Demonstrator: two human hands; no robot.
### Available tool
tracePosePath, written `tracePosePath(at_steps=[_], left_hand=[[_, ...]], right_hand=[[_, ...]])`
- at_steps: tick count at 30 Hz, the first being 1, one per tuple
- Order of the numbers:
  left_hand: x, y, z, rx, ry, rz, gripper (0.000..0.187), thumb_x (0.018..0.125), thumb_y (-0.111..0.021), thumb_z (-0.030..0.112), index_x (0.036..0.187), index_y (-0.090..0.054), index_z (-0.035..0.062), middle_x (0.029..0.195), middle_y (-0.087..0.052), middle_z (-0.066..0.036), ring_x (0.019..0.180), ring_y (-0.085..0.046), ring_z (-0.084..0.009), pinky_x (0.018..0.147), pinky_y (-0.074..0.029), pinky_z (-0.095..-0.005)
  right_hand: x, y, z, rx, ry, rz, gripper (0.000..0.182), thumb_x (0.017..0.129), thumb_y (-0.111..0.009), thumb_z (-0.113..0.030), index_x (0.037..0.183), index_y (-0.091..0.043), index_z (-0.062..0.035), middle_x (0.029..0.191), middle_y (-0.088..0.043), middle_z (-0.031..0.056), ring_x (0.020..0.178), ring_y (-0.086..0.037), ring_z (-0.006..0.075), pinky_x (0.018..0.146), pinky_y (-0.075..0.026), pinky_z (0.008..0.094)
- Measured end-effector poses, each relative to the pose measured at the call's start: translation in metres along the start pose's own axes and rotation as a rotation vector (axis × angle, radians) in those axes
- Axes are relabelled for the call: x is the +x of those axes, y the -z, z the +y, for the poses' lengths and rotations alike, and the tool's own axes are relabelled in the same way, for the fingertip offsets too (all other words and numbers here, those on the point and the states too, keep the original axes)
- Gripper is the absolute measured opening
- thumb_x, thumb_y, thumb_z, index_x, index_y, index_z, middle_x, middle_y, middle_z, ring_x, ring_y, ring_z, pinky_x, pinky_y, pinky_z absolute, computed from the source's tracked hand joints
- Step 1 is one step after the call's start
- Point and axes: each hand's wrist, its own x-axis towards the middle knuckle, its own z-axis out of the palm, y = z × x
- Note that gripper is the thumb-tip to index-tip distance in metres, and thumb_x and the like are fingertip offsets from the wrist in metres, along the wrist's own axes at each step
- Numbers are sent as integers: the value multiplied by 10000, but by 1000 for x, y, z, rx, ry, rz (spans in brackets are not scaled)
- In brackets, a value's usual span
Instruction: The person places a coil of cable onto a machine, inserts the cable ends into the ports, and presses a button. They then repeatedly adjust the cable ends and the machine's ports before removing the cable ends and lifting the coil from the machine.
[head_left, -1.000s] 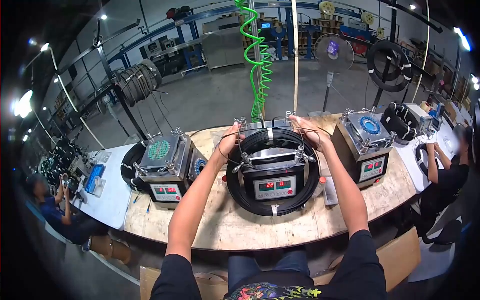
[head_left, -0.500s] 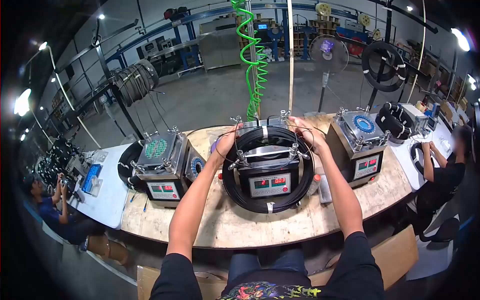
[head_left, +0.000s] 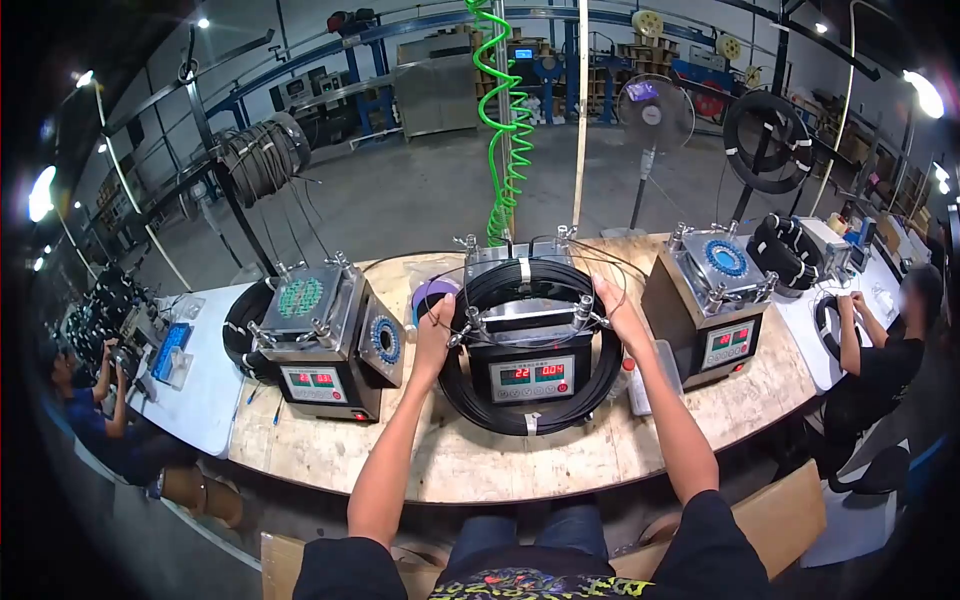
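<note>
A coil of black cable [head_left: 533, 425] loops around the front of the middle machine [head_left: 508, 350], its display [head_left: 532, 379] showing through the ring. White ties bind the coil at top and bottom. My left hand [head_left: 436, 330] is closed on the coil's left side, thumb upward. On the opposite side, my right hand [head_left: 620, 315] grips it too; some fingers of both hands are hidden. Thin loose cable strands arc near both hands. Metal clamp knobs [head_left: 583, 311] stick up between them. Just behind my left hand lies a purple round item [head_left: 431, 291].
Similar machines stand left [head_left: 317, 340] and right [head_left: 709, 300] on the wooden table [head_left: 300, 445]. A clear plastic box [head_left: 655, 378] sits by my right forearm. A green spiral hose [head_left: 497, 120] hangs behind. Co-workers sit at left [head_left: 100, 400] and right [head_left: 895, 350].
Both hands have moved from near the rear knobs down and towards me along the coil's sides. The purple item shows more. The middle display's digits have changed. My view has shifted slightly.
</note>
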Motion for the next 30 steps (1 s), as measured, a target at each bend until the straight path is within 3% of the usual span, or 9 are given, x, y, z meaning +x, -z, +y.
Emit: tracePosePath(at_steps=[1, 4, 5, 11, 14, 20, 23, 26, 30], left_hand=[[-4, -1, 7, -34, 70, -2, 524, 1122, -509, 461, 942, -705, 10, 726, -628, 28, 609, -574, -67, 583, -469, -260], [-3, -2, 6, -52, 173, 41, 517, 1113, -537, 450, 854, -704, 35, 628, -581, 44, 478, -506, -53, 446, -400, -251], [-2, -2, 4, -42, 191, 63, 518, 1110, -546, 446, 829, -702, 40, 602, -569, 46, 445, -491, -55, 411, -376, -249], [10, 2, -24, -61, 100, 64, 528, 1103, -559, 447, 792, -705, 47, 570, -571, 34, 412, -504, -71, 398, -381, -253], [4, -2, -1, -100, 183, 45, 535, 1103, -555, 456, 799, -713, 46, 566, -567, 40, 421, -507, -64, 405, -386, -250], [0, -3, -4, -99, 39, 6, 508, 1105, -528, 491, 929, -716, 52, 667, -634, 24, 474, -552, -63, 424, -430, -248], [-1, 1, -17, -109, 193, -8, 554, 1092, -506, 557, 946, -698, 58, 676, -636, 8, 484, -578, -85, 441, -466, -256], [-28, 2, -6, -229, 417, 19, 647, 1046, -505, 663, 897, -676, 57, 631, -596, -10, 487, -594, -121, 465, -493, -269], [-46, -2, -20, -311, 465, 118, 708, 986, -500, 767, 793, -610, 95, 569, -533, -28, 436, -559, -153, 434, -476, -296]], right_hand=[[7, 0, 17, 3, 73, 28, 551, 1124, -460, -509, 1047, -684, -11, 890, -662, 9, 848, -594, 88, 813, -507, 287], [5, 10, 16, 93, -196, -71, 522, 1113, -465, -526, 998, -667, -59, 780, -642, -3, 627, -601, 81, 574, -508, 262], [5, 5, 14, 148, -186, -53, 507, 1104, -467, -541, 926, -631, -96, 646, -575, -24, 436, -509, 74, 384, -398, 248], [5, 9, 36, 182, -157, -37, 548, 1112, -440, -548, 899, -632, -81, 582, -549, -13, 407, -497, 95, 384, -404, 253], [2, 7, 35, 171, -160, -17, 576, 1103, -438, -580, 880, -629, -84, 569, -539, -15, 415, -512, 104, 392, -419, 256], [-22, -3, 33, 251, -242, 179, 602, 1076, -433, -649, 874, -603, -108, 605, -564, 19, 442, -537, 131, 417, -452, 281], [-36, 1, 45, 369, -298, 125, 578, 1094, -406, -629, 885, -554, -110, 610, -559, 38, 450, -554, 170, 411, -462, 314], [-43, -5, 54, 339, -284, 246, 654, 1089, -393, -646, 818, -591, -84, 602, -558, 42, 443, -548, 165, 414, -460, 316], [-49, -8, 41, 369, -274, 233, 696, 1074, -401, -672, 790, -602, -69, 585, -544, 37, 434, -535, 156, 413, -452, 307]])
